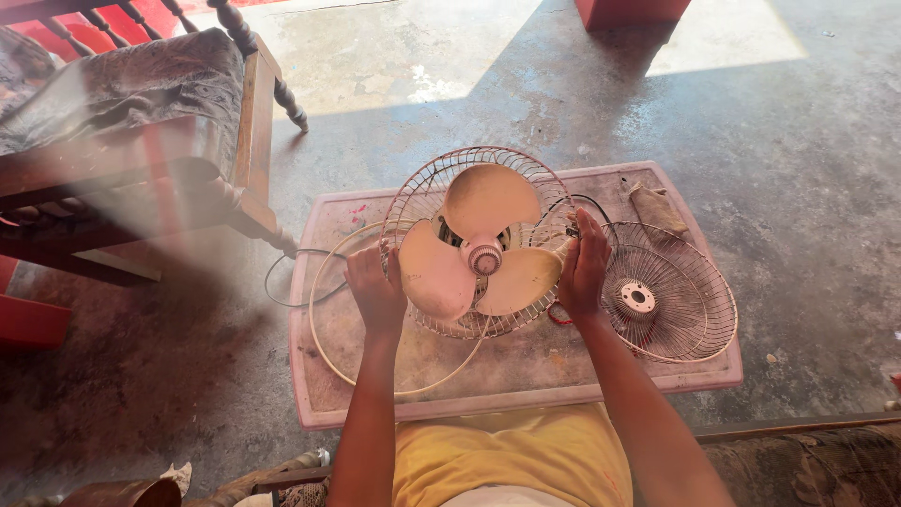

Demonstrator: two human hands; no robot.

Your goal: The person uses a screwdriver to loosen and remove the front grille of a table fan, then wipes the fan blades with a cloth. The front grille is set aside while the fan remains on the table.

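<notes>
A dusty electric fan lies face up on a low pinkish plastic table (526, 385). Its cream three-blade propeller (479, 252) sits inside the rear wire guard (422, 192). My left hand (374, 286) grips the guard's left rim. My right hand (584, 265) grips the right rim. The loose front wire guard (668, 293) lies beside the fan on the right, touching my right wrist. A thin cream ring (324, 324) lies under the fan on the left.
A wooden chair (249, 122) with a worn grey cushion stands at the left. A black cord (282, 282) loops off the table's left edge. A rag (657, 208) lies at the table's far right corner. Concrete floor (798, 141) surrounds the table.
</notes>
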